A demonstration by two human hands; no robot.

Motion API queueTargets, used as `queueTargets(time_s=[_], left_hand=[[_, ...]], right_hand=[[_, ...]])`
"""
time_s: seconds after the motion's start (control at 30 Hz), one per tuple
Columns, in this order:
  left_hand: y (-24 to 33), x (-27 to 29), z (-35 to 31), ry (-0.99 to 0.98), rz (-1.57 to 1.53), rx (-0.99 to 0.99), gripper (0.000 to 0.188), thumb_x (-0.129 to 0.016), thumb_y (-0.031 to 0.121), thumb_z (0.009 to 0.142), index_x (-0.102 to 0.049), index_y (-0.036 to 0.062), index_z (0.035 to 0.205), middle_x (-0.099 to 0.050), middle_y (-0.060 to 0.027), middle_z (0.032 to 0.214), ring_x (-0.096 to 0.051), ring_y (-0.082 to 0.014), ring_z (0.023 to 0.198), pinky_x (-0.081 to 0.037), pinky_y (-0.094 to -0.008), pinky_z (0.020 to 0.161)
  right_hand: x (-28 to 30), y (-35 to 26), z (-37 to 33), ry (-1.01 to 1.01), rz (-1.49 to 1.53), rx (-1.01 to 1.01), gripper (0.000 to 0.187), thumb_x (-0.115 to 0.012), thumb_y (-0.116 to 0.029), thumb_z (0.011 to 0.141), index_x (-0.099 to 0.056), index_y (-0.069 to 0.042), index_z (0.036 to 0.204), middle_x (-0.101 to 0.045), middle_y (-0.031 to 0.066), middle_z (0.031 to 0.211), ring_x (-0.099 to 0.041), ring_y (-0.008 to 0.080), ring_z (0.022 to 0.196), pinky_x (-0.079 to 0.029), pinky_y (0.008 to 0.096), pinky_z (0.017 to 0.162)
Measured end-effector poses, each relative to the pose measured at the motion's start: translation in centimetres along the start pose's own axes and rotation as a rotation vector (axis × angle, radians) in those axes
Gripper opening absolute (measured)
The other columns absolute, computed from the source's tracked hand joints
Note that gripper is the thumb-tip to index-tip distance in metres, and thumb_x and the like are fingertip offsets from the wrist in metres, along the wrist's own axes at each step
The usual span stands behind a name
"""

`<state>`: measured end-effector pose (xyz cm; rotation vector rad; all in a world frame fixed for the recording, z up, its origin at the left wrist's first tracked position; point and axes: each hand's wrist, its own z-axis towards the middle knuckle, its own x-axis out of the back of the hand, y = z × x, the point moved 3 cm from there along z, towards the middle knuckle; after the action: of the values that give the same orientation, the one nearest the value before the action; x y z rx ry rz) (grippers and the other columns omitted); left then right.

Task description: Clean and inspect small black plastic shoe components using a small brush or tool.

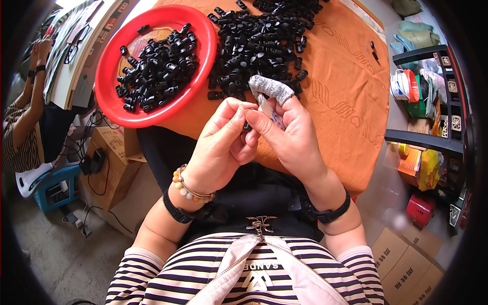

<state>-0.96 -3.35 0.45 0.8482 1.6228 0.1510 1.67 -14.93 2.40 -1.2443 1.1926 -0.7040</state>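
My left hand (219,147) and my right hand (290,137) meet over the near edge of an orange cloth (345,86). Between their fingertips they pinch a small black plastic clip (247,125), mostly hidden by the fingers. A grey knitted finger cot (272,89) covers my right index finger. Just beyond the hands lies a big heap of the same black clips (259,46). A red round plate (201,30) to the left holds several more black clips (157,68).
Another person's striped sleeve and hands (23,117) show at the far left by a table with papers. Cardboard boxes (109,162), a blue stool (51,185) and cables lie lower left. A dark shelf (432,96) with bags and more boxes (406,264) stands at the right.
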Motion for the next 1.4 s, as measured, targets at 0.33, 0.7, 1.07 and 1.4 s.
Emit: queueTargets(time_s=[0.33, 0.7, 1.07, 1.4], left_hand=[[0.7, 0.3, 0.0, 0.073, -0.044, -0.003, 0.019, -0.04, 0.022, 0.095, -0.047, 0.012, 0.109, -0.046, -0.0014, 0.07, -0.035, -0.0058, 0.048, -0.028, -0.0177, 0.043], [8.5, 4.6, -0.6, 0.084, -0.011, -0.494, 0.035, -0.035, 0.023, 0.096, -0.034, 0.0088, 0.128, -0.043, -0.023, 0.128, -0.06, -0.0252, 0.099, -0.054, -0.0269, 0.068], [3.4, 2.2, 0.0, 0.067, 0.195, -0.122, 0.026, -0.041, 0.015, 0.094, -0.044, 0.0033, 0.117, -0.059, -0.0067, 0.085, -0.056, -0.0083, 0.066, -0.047, -0.0206, 0.059], [0.1, 0.4, 0.2, -0.037, 0.324, 0.159, 0.02, -0.048, 0.02, 0.092, -0.045, 0.0075, 0.107, -0.062, -0.0074, 0.086, -0.061, -0.0102, 0.063, -0.042, -0.0158, 0.047]], right_hand=[[2.5, -0.8, -0.2, 0.155, -0.128, 0.083, 0.036, -0.058, -0.003, 0.085, -0.046, 0.003, 0.119, -0.054, 0.0042, 0.108, -0.05, 0.0067, 0.095, -0.043, 0.0218, 0.082], [6.0, -0.2, -2.6, 0.293, -0.596, 0.007, 0.053, -0.067, -0.003, 0.076, -0.045, -0.003, 0.123, -0.055, 0.0029, 0.089, -0.051, 0.0052, 0.075, -0.045, 0.0207, 0.066], [5.0, 0.9, -2.7, 0.253, -0.785, 0.102, 0.06, -0.069, -0.004, 0.073, -0.041, -0.006, 0.126, -0.054, 0.007, 0.088, -0.058, 0.0152, 0.071, -0.049, 0.0264, 0.062], [3.0, -0.9, -3.2, 0.1, -0.143, 0.114, 0.064, -0.061, 0.008, 0.077, -0.03, -0.001, 0.132, -0.05, 0.0071, 0.104, -0.05, 0.0104, 0.097, -0.044, 0.0225, 0.081]])
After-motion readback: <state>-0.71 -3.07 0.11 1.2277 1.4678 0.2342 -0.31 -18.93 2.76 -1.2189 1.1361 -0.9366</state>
